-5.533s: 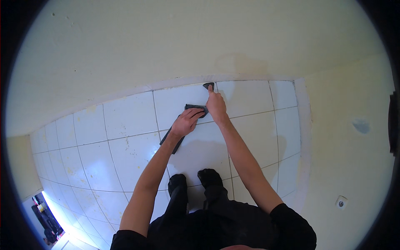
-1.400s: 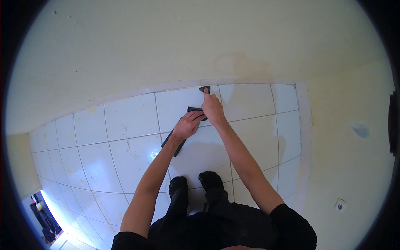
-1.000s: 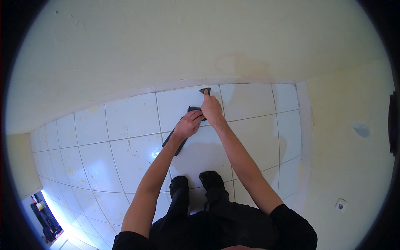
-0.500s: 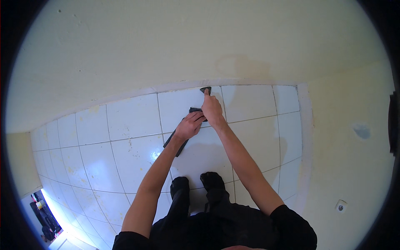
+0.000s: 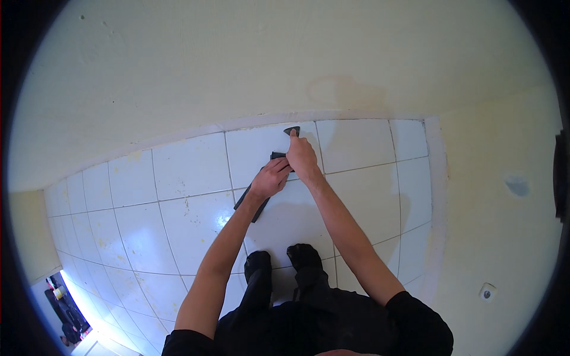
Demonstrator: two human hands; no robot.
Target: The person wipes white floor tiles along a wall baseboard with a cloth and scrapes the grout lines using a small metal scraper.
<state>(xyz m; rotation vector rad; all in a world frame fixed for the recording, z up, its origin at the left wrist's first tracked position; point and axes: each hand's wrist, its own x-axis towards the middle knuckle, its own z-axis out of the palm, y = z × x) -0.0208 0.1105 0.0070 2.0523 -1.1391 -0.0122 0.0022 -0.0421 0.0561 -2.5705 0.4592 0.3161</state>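
Dark clutter seen at 8 o'clock, beyond white tiled floor. Dark flat object covered partly by left hand near centre, strip-like ends pointed toward 7 o'clock; fingers laid on it, grip cannot be told. Small dark wedge-shaped tool held at 12 o'clock, near wall base, gripped by fingers of right hand. White socket mounted at 4 o'clock.
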